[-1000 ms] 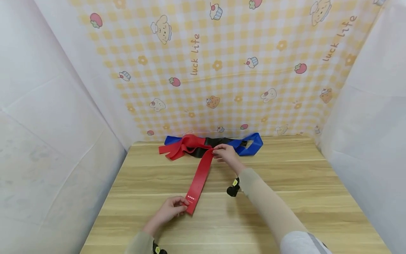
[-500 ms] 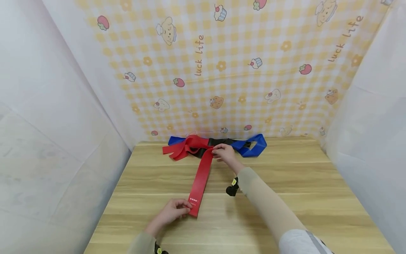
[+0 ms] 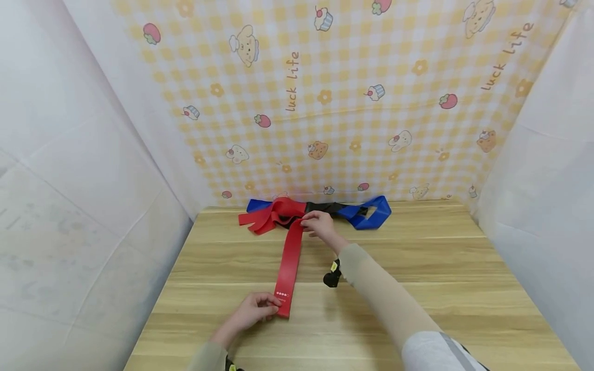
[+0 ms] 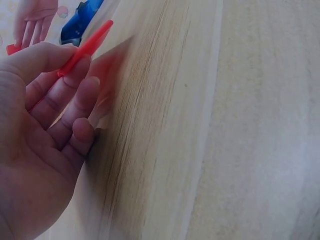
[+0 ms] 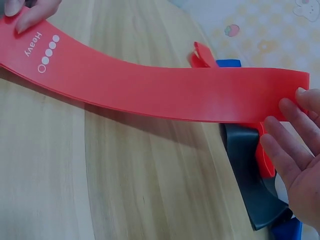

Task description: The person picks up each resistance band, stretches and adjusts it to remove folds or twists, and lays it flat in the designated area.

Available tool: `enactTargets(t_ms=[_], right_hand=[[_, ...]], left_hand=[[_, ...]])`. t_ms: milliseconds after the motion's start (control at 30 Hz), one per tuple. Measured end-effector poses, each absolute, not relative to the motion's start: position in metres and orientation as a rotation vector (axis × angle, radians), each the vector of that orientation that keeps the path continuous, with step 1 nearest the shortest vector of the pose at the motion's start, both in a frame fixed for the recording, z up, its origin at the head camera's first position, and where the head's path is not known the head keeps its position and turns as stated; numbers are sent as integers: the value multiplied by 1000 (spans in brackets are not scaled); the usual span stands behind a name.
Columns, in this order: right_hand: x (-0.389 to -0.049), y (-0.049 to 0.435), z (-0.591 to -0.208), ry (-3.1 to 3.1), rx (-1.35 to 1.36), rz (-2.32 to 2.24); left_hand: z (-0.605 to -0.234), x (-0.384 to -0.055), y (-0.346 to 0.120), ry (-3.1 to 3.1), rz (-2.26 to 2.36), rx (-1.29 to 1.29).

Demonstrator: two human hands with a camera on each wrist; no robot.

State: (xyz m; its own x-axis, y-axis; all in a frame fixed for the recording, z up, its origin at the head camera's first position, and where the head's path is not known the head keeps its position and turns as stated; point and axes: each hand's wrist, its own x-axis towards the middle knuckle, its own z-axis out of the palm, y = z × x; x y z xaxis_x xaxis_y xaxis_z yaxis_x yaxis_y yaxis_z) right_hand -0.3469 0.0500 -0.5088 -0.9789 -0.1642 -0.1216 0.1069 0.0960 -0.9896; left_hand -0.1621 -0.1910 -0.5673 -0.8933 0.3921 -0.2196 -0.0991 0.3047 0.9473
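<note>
Two hands hold one red band (image 3: 290,258), positioned at the centre of the head view over the worktop (image 3: 394,314). Its long axis runs from lower centre towards the pile near the middle of the frame, the upper end leaning slightly right. In the right wrist view the same axis crosses from upper left to right, broad face to the camera, its shadow falling on the wood beneath. My left grip (image 3: 252,312) is narrow, pinching the lower end between thumb and fingers, beside the print "Heavy" and a row of five circles, four filled and one outlined. My right grip (image 3: 320,224) is likewise narrow, thumb and fingers on the upper end.

Just behind that end lies a tangle: red strips (image 3: 266,215) with loose ends pointing left, a black band (image 3: 325,207) at mid-pile, and a blue band (image 3: 373,215) whose loop extends right. A yellow checked cloth (image 3: 343,118) backs the worktop; white sheeting (image 3: 83,180) stands at frame left.
</note>
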Motion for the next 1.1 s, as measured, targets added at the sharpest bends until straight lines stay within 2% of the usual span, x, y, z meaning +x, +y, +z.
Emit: enactTargets(t_ms=[300, 1100], right_hand=[[-346, 31, -504, 2183, -86, -1922], [-333, 6, -539, 2319, -70, -1839]], left_hand=[[-568, -161, -198, 2189, 1582, 247], [-571, -161, -197, 2196, 1515, 263]])
